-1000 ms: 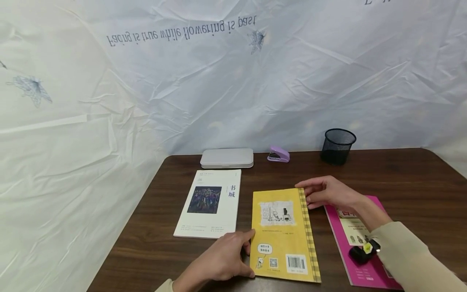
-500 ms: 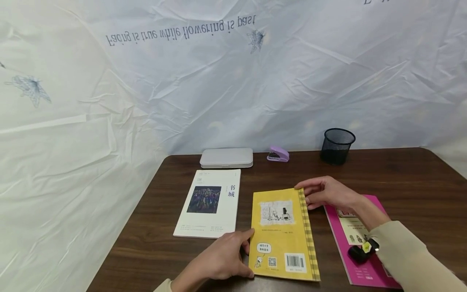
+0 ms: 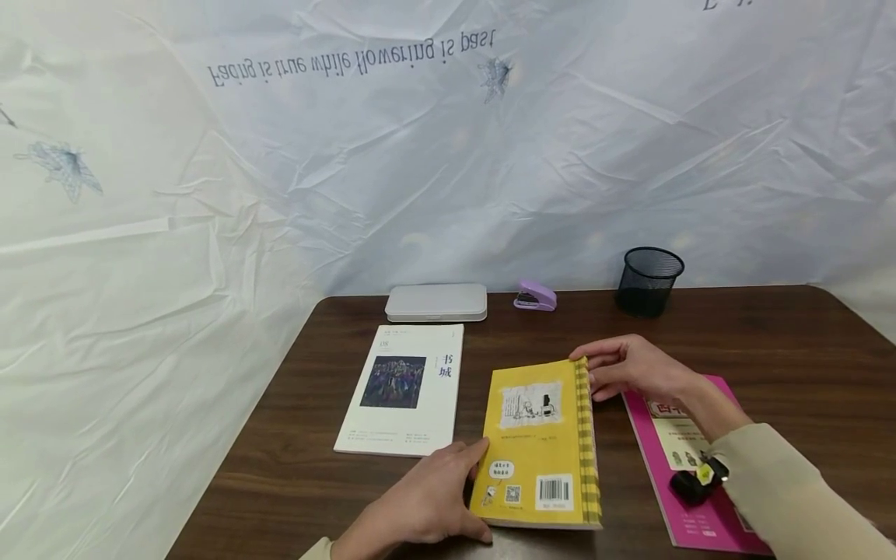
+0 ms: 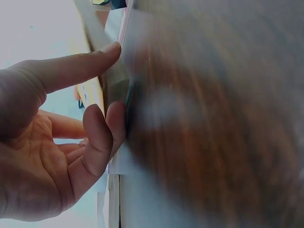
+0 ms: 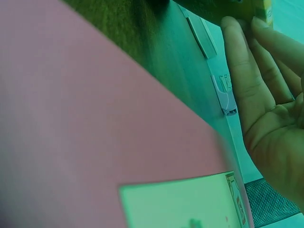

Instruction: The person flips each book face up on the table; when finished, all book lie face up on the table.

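A yellow book [image 3: 535, 443], with a barcode and cartoon drawings on its upward face, lies tilted in the middle of the table, its checkered right edge raised. My right hand [image 3: 637, 372] pinches that edge near the far corner between fingers and thumb; the right wrist view shows the fingertips against the book's corner. At the near left side of the book is my left hand [image 3: 432, 498]. Its thumb and index finger are spread apart and touch the book's left edge, as the left wrist view [image 4: 61, 137] of the hand also suggests.
Left of the yellow book lies a white magazine [image 3: 406, 389]. A pink book [image 3: 689, 482] lies under the right forearm, partly hidden. Along the back stand a white case [image 3: 435, 302], a purple stapler [image 3: 535, 296] and a black mesh pen cup [image 3: 649, 281]. A white curtain hangs behind.
The right side of the yellow book has risen off the table, and its checkered edge now stands higher. My right hand has gone up slightly with it. The left hand has hardly moved.
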Demonstrator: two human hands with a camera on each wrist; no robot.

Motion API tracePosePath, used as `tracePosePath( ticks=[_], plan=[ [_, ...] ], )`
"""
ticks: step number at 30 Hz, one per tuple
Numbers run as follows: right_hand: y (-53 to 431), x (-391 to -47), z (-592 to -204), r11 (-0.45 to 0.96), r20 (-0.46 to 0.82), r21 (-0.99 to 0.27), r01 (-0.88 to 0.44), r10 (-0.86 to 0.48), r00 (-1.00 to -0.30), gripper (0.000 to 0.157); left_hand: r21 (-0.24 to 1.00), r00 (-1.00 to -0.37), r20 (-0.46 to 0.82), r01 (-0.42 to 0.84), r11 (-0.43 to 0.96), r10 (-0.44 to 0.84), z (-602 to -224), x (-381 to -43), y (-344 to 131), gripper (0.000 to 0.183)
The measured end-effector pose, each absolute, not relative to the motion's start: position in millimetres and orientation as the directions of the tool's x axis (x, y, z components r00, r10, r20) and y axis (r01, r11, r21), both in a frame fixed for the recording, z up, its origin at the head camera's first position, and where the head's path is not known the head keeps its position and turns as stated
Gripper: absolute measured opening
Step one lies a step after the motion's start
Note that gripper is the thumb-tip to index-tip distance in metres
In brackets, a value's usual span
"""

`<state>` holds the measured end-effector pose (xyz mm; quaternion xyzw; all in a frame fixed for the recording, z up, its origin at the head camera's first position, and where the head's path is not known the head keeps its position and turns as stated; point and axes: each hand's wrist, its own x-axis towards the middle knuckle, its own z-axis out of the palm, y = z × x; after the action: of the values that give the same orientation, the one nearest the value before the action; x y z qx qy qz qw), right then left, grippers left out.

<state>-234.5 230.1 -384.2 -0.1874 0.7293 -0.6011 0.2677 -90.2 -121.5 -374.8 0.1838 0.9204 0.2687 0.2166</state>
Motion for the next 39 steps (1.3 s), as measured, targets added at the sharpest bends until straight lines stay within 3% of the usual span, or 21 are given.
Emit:
tracePosePath(
  ticks=[29, 39],
  plan=[
    [228.5, -235.6, -381.7, 0.189, -0.126, -0.982, 0.021, -0.567, -0.814, 0.050, 0.527, -0.874, -0.267, 0.220, 0.821, 0.406, -373.8, -85.5, -122.2, 0.101],
    [230.7, -232.8, -378.4, 0.198, -0.123, -0.980, 0.017, -0.537, -0.835, 0.049, 0.547, -0.890, -0.205, 0.240, 0.802, 0.407, -371.2, -85.5, -126.9, 0.083]
  ],
)
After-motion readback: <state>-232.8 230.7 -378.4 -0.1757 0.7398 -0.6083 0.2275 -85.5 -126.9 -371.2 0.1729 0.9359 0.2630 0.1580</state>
